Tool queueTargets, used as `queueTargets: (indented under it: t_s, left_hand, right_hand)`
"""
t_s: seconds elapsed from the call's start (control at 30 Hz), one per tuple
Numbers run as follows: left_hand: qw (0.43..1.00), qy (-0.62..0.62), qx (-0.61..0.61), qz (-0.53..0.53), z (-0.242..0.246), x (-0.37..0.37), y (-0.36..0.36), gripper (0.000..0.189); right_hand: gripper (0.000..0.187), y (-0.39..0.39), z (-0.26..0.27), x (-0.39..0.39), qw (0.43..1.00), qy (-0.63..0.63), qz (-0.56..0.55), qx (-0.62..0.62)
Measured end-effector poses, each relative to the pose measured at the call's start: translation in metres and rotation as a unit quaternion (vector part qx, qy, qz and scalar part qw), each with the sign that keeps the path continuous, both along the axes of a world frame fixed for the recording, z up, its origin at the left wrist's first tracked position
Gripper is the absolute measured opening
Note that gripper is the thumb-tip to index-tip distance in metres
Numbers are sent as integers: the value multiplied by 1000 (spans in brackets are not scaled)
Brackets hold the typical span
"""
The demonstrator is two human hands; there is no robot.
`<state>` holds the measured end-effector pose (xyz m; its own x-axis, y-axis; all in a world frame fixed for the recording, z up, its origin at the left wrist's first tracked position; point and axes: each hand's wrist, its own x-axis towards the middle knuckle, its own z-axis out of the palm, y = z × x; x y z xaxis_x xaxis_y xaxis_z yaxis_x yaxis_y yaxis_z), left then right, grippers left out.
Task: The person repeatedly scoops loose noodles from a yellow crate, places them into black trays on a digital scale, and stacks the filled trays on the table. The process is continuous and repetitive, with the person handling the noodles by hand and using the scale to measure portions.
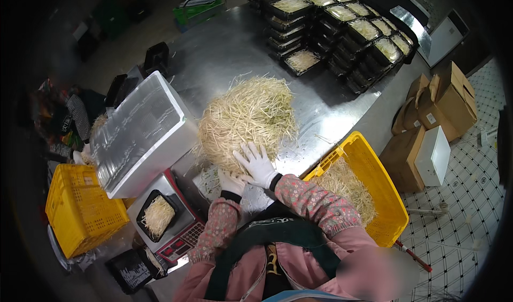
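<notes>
A large heap of bean sprouts (248,117) lies on the steel table (216,45) in front of me. My right hand (258,166), in a white glove, rests flat on the near side of the heap with its fingers apart. Close beside it on the left, my left hand (232,183), also gloved, touches the heap's near edge. Its fingertips are partly hidden, so its grip does not show. On the red-framed digital scale (178,252) to my left sits a black plastic tray (175,210) filled with sprouts (158,218).
A white foam box (160,157) stands left of the heap, near a yellow crate (76,205). Another yellow crate (390,189) with sprouts is at my right. Stacked filled trays (340,13) occupy the far right. Cardboard boxes (445,97) stand beyond. Another person's sleeve (78,115) shows at left.
</notes>
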<state>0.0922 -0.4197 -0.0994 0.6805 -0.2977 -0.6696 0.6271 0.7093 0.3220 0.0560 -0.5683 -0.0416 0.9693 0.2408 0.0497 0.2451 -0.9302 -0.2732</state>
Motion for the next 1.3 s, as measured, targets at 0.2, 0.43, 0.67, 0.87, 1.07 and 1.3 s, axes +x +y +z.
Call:
queueTargets:
  t_s: [0.2,0.43,0.67,0.87,1.07,1.3]
  left_hand:
    - [1000,0,10,-20,20,-49,5,82]
    - [999,17,-35,23,17,23,-42,82]
    - [967,-54,210,-135,-6,-64,42,66]
    - [715,-362,539,-260,-15,-45,102,80]
    - [411,-536,692,-255,55,34,21,84]
    - [307,-579,593,-468,-3,-53,63,83]
  right_hand:
    - [89,11,-14,-64,994,69,82,23]
    - [82,-37,-11,8,995,57,83,12]
    - [86,-2,-41,-85,973,176,148,2]
    - [60,-44,-1,-46,945,150,161,241]
    - [72,-58,36,33,997,27,-63,45]
    - [83,-37,7,-69,979,184,72,-47]
